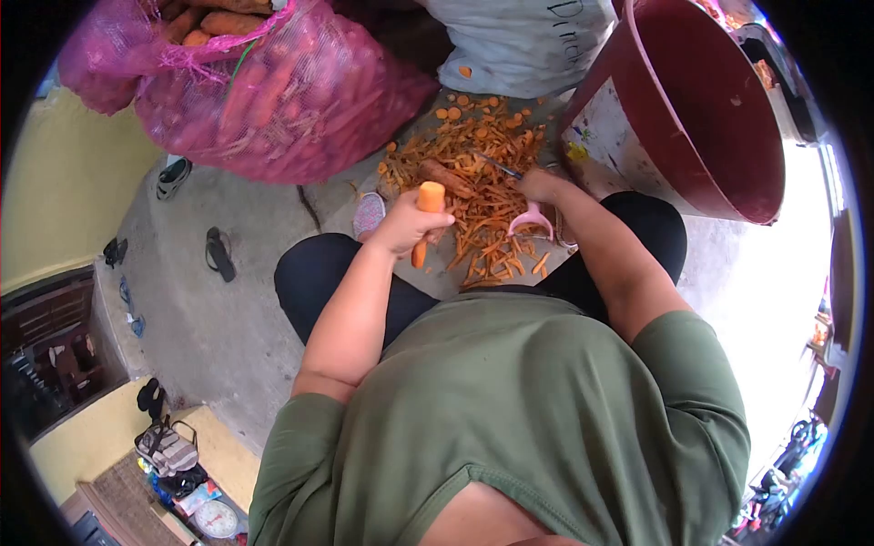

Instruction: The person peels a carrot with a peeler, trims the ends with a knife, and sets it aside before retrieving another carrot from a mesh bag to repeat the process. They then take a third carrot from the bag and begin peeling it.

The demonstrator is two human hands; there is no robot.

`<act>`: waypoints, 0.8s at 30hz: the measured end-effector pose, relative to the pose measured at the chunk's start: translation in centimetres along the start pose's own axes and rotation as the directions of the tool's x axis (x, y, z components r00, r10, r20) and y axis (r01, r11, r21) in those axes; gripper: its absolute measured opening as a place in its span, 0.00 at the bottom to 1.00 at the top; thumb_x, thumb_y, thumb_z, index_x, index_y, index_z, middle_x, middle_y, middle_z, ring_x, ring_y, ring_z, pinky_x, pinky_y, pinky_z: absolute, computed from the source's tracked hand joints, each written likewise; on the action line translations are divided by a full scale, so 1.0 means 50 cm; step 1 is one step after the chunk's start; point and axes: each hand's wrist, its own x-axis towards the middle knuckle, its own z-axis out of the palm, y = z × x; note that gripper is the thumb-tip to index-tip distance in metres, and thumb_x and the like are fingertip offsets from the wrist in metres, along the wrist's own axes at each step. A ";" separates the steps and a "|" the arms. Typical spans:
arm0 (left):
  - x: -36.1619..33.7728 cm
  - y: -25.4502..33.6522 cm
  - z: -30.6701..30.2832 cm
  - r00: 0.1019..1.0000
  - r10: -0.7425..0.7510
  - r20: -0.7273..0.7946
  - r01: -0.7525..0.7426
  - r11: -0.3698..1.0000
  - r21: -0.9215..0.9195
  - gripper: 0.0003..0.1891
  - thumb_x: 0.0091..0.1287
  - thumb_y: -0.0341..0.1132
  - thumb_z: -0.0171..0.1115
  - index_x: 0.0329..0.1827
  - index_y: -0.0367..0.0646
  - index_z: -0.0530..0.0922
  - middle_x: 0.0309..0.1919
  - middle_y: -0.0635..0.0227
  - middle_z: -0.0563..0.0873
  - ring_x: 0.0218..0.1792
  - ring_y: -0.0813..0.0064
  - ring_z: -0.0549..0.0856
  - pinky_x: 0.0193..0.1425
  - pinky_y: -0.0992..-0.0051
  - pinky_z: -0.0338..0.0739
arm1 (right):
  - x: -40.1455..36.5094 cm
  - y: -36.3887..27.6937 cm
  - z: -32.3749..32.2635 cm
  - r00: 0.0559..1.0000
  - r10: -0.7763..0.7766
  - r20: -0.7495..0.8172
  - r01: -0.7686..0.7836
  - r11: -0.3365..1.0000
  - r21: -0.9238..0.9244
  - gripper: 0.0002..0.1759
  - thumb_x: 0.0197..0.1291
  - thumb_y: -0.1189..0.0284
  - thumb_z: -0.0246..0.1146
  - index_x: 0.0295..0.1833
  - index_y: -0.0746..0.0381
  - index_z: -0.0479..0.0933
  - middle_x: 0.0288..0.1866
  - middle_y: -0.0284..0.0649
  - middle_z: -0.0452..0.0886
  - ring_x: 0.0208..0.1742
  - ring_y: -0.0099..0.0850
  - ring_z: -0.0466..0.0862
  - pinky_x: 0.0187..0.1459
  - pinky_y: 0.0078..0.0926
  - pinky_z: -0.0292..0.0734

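Observation:
My left hand (407,225) is closed around a carrot (431,195), whose bright orange, peeled upper end stands above the fist. Its lower end shows beneath the fingers. In my right hand (541,185) is a knife (499,165), its blade pointing left over a pile of carrot peelings (496,214). A darker, unpeeled-looking carrot (446,178) lies on that pile between both hands. Just below my right hand, a pink peeler (531,221) rests on the peelings. Round carrot ends (453,114) are scattered at the far side of the heap.
A large pink mesh sack (300,100) full of carrots stands at the upper left. Behind the peelings is a white sack (523,45). To the right, a maroon bucket (637,118) stands close to my knee. Sandals (219,255) lie on the concrete floor at left.

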 end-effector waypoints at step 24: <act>0.130 0.246 0.021 0.983 0.180 0.034 -0.183 0.966 0.183 0.12 0.63 0.42 0.50 0.36 0.42 0.74 0.32 0.69 0.79 0.32 0.82 0.78 0.34 0.81 0.73 | -0.081 -0.050 -0.059 1.000 -0.019 -0.025 0.012 0.968 -0.250 0.15 0.48 0.66 0.53 0.36 0.65 0.78 0.36 0.48 0.79 0.39 0.40 0.79 0.40 0.32 0.73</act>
